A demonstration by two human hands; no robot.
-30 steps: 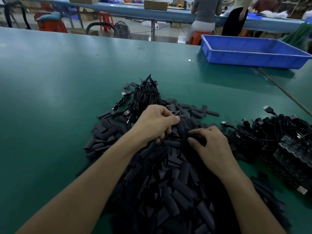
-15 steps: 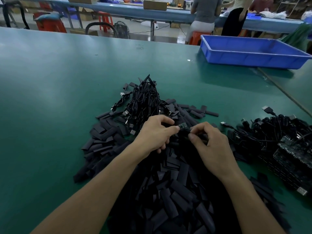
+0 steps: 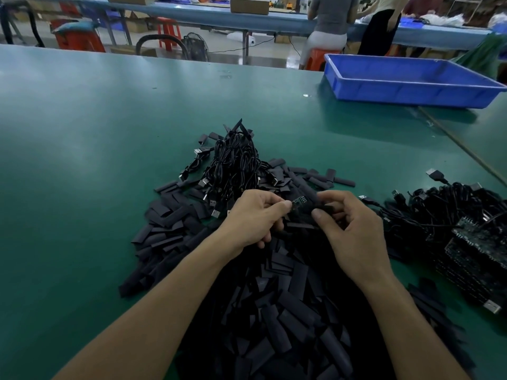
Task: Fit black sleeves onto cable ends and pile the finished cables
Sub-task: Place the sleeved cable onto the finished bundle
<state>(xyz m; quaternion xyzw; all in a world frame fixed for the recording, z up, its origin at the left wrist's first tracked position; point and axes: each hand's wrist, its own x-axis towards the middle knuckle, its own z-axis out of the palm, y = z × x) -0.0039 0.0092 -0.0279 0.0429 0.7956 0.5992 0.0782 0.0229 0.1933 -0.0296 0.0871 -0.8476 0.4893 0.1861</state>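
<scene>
My left hand [image 3: 253, 219] pinches a cable end with a small green circuit board [image 3: 299, 201] at its tip. My right hand [image 3: 349, 229] pinches a black sleeve [image 3: 315, 208] held against that board. Both hands hover over a big heap of loose black sleeves [image 3: 274, 311] on the green table [image 3: 82, 160]. Behind the hands lies a bundle of black USB cables [image 3: 236, 165]. A second pile of black cables with circuit boards [image 3: 466, 231] lies to the right.
A blue plastic tray [image 3: 406, 80] stands at the back right of the table. Beyond the far edge, people sit on orange stools at another bench [image 3: 274, 20]. A seam in the table [image 3: 461, 144] runs diagonally on the right.
My right hand rose from the sleeve heap with a sleeve and met my left hand. The cable end with the board now sits between both hands, lifted slightly.
</scene>
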